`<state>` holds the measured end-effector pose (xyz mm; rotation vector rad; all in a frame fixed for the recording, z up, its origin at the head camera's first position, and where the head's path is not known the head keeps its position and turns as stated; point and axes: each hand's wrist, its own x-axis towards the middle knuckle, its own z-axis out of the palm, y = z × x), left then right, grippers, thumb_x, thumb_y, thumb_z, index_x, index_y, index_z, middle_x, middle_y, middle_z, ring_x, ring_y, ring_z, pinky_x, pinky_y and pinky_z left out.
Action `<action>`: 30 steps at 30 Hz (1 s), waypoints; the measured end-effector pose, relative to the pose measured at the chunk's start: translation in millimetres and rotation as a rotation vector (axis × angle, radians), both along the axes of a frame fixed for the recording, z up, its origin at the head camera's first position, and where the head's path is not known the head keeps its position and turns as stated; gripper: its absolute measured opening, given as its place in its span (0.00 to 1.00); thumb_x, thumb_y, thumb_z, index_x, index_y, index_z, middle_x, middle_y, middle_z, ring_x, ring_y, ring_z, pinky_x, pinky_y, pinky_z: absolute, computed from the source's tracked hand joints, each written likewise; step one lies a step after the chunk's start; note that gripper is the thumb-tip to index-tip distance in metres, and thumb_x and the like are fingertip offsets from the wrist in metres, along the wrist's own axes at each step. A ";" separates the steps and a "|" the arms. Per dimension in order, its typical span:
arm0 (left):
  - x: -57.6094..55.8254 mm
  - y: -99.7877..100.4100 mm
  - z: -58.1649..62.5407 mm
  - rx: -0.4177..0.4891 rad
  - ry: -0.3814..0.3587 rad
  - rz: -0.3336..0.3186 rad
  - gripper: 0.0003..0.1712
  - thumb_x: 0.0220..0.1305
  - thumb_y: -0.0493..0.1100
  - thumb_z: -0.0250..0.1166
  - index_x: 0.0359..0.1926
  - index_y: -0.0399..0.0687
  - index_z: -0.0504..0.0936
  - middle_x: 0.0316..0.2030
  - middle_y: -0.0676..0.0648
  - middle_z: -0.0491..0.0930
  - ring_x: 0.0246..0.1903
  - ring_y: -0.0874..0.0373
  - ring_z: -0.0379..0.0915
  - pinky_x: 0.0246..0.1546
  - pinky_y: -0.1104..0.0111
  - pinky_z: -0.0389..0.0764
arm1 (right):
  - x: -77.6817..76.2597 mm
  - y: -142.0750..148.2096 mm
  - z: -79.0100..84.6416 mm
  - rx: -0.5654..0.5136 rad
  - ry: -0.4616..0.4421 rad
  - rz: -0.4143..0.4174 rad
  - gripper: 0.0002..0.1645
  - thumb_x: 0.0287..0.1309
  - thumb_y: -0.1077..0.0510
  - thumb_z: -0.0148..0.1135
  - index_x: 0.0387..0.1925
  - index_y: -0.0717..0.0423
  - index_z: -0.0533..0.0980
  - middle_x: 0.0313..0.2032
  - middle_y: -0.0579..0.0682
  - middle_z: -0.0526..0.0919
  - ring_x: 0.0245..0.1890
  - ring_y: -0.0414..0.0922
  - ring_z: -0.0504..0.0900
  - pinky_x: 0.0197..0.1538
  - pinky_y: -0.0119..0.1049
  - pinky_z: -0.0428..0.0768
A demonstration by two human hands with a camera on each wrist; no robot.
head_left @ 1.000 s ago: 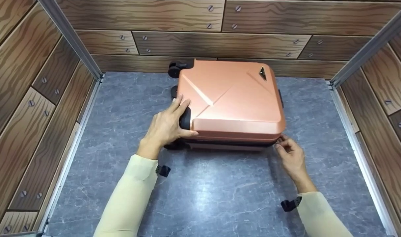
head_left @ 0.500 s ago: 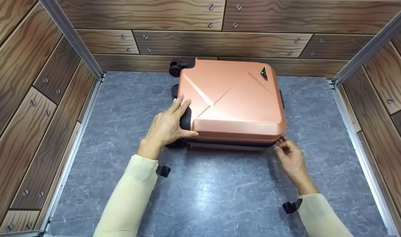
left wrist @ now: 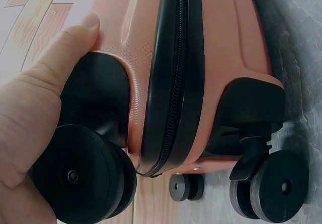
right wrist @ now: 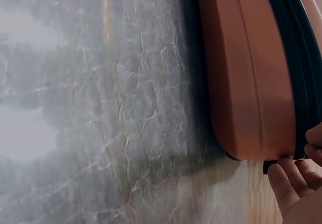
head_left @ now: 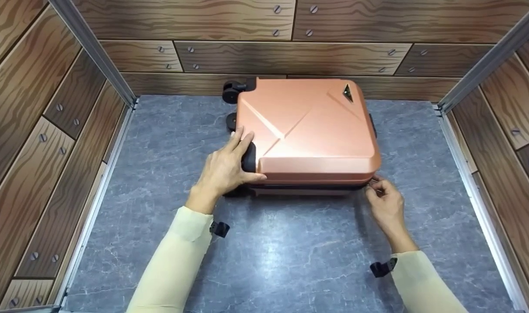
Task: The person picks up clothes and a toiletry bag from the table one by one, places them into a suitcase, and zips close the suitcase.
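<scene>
A rose-gold hard-shell suitcase [head_left: 308,126] lies flat on the floor, its black wheels toward the left. My left hand [head_left: 223,167] rests on its near left corner, thumb along the near side and fingers spread over the wheel end. The left wrist view shows the thumb against the shell above a black wheel [left wrist: 83,173], with the black zipper band [left wrist: 176,78] running past. At the near right corner my right hand [head_left: 386,200] pinches what looks like a small zipper pull on that band. The fingertips [right wrist: 284,176] mostly hide the pull.
Wood-print panels [head_left: 290,56] stand behind the suitcase and on both sides, joined by metal corner posts [head_left: 93,52]. Grey marbled flooring [head_left: 290,256] spreads in front of the suitcase. The back panel stands close behind the suitcase's far side.
The suitcase has shifted slightly to the right, and my left hand has moved with it. My right hand stays at the near right corner, its fingers pinched.
</scene>
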<state>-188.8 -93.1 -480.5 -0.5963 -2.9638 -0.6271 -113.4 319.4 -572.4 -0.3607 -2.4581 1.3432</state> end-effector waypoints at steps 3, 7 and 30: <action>0.4 0.8 0.4 0.005 -0.011 0.007 0.69 0.47 0.79 0.75 0.84 0.59 0.58 0.84 0.49 0.50 0.78 0.42 0.59 0.54 0.41 0.82 | 1.2 -0.9 0.6 -0.009 0.015 0.003 0.05 0.64 0.69 0.62 0.33 0.70 0.78 0.61 0.64 0.84 0.43 0.17 0.76 0.46 0.13 0.75; 1.0 0.8 0.9 0.007 -0.009 0.016 0.70 0.46 0.79 0.76 0.83 0.58 0.59 0.84 0.48 0.51 0.77 0.41 0.61 0.53 0.42 0.83 | 4.3 -0.4 -1.2 -0.095 0.028 0.050 0.06 0.66 0.70 0.63 0.34 0.73 0.78 0.62 0.67 0.82 0.46 0.19 0.78 0.49 0.14 0.77; 2.2 3.9 -0.5 -0.005 0.025 0.001 0.69 0.45 0.79 0.76 0.83 0.56 0.61 0.84 0.47 0.52 0.74 0.39 0.66 0.50 0.44 0.85 | 21.3 -20.4 -13.5 -0.073 0.112 0.140 0.03 0.63 0.75 0.63 0.33 0.74 0.77 0.73 0.79 0.63 0.69 0.74 0.72 0.51 0.11 0.71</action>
